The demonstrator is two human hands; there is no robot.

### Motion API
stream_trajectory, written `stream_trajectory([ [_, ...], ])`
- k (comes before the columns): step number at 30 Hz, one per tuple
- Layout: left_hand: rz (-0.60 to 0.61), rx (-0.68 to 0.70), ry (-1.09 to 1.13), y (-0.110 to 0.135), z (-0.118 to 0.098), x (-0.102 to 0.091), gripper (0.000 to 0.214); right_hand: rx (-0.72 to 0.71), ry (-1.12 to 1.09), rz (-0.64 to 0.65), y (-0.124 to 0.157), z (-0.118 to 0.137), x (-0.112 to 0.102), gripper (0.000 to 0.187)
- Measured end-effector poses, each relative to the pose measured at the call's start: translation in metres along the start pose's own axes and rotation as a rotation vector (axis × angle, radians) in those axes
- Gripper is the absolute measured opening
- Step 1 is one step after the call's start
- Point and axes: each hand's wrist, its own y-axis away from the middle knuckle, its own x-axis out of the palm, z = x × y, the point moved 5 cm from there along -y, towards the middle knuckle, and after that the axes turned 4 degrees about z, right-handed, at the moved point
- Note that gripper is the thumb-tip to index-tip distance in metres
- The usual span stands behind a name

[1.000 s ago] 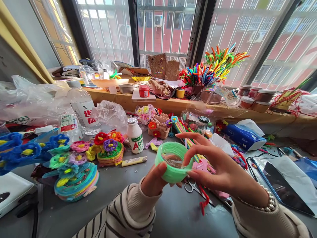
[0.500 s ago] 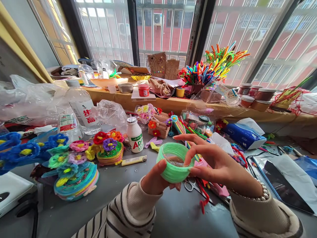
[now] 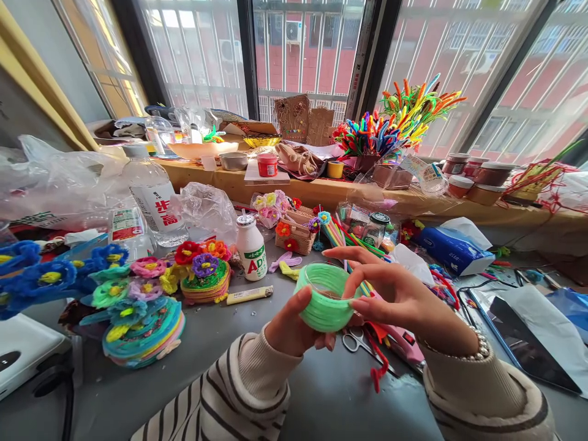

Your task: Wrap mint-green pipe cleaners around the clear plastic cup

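A round cup-like holder (image 3: 325, 309), its clear wall wrapped in rows of light green pipe cleaner, is held up over the table's middle. My left hand (image 3: 291, 318) grips it from the left and below, thumb against its side; the fingers underneath are partly hidden. On the right rim, my right hand (image 3: 390, 294) pinches the wall between thumb and index finger, with the other fingers raised. Behind and below my right hand lie scissors (image 3: 353, 340), a red pipe cleaner (image 3: 379, 367) and a pink tool (image 3: 404, 346), partly covered.
Pipe-cleaner flower pots (image 3: 143, 334) stand at the left, near a white drink bottle (image 3: 252, 248) and a lighter (image 3: 249, 294). A small woven basket (image 3: 296, 236) sits behind. A blue tissue pack (image 3: 452, 250) and a tablet (image 3: 519, 343) lie at the right.
The green-wrapped holder has tipped slightly, showing more of its outer side and less of its inside. Both hands keep their hold and have shifted only a little.
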Motion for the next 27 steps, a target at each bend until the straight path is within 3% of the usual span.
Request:
stream_trajectory([
  [6,-0.074,-0.030,0.011,0.000,0.002,-0.005,0.057,-0.005,0.012,-0.011,-0.001,-0.003,0.000,0.011],
  [16,-0.090,-0.030,0.030,0.001,0.003,-0.008,0.055,0.000,-0.034,-0.026,-0.002,-0.008,0.000,0.011],
  [22,-0.093,-0.071,-0.002,0.001,0.005,-0.009,0.066,-0.002,-0.024,-0.056,-0.002,-0.008,0.000,0.009],
  [27,-0.146,-0.023,0.087,-0.001,0.005,-0.016,0.063,0.018,-0.037,-0.084,-0.003,-0.011,0.001,0.009],
])
